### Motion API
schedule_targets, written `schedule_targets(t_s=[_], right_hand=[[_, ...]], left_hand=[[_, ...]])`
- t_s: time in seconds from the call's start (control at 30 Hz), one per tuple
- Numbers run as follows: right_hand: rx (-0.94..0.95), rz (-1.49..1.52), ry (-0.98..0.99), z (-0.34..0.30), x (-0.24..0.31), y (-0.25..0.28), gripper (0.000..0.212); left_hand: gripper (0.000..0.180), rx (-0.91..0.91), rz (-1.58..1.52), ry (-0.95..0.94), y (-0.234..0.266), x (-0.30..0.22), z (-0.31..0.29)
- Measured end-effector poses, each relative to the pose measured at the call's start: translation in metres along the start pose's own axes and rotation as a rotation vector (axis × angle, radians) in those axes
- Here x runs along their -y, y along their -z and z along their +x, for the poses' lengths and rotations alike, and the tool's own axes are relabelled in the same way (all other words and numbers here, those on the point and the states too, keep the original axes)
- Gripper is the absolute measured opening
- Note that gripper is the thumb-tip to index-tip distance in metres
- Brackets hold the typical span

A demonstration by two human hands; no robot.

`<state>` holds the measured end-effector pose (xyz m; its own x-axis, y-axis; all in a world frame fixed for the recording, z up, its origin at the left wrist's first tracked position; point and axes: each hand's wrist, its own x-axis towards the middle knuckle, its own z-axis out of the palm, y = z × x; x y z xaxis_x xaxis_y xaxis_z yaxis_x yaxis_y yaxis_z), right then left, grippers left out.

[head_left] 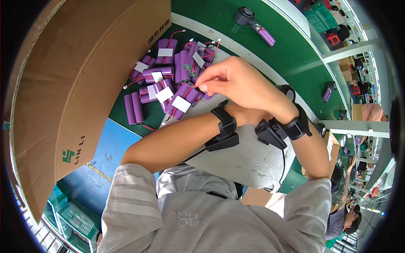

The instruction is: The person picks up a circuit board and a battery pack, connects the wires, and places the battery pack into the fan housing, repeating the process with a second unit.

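Observation:
My right hand [240, 82] reaches across over my left wrist to a heap of purple battery packs [179, 71]. Its thumb and forefinger are pinched on the thin red wire of a pack [182, 101] with a white label, at the near right of the heap. My left hand [247, 114] passes under the right wrist, and its fingers are hidden there. Just past that wrist a round black part [287, 91] shows, and I cannot tell whether the left hand holds it. The packs have red leads with small white plugs.
A tall cardboard box [84, 80] stands at the left. On the green bench [291, 38] lie a round black device with a purple cell [263, 34] and a similar smaller one [328, 92]. A pale mat [253, 160] lies under my arms. Green crates [78, 217] stand lower left; a co-worker [344, 221] is at right.

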<state>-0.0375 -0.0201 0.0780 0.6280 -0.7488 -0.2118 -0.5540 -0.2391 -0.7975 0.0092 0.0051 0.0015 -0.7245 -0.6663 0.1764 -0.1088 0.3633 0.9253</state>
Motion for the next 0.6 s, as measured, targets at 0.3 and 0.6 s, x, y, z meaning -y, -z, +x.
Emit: schedule_targets(t_s=[0.3,0.6], right_hand=[[-0.393,0.129,0.392,-0.080,0.032,0.029,0.018],[-0.839,0.609,0.230,-0.181,-0.079,0.062,0.021]], left_hand=[[0.019,-0.215,-0.348,-0.271,-0.021,0.035,0.014],[0.015,-0.044,0.102,-0.076,-0.011,0.020,0.026]])
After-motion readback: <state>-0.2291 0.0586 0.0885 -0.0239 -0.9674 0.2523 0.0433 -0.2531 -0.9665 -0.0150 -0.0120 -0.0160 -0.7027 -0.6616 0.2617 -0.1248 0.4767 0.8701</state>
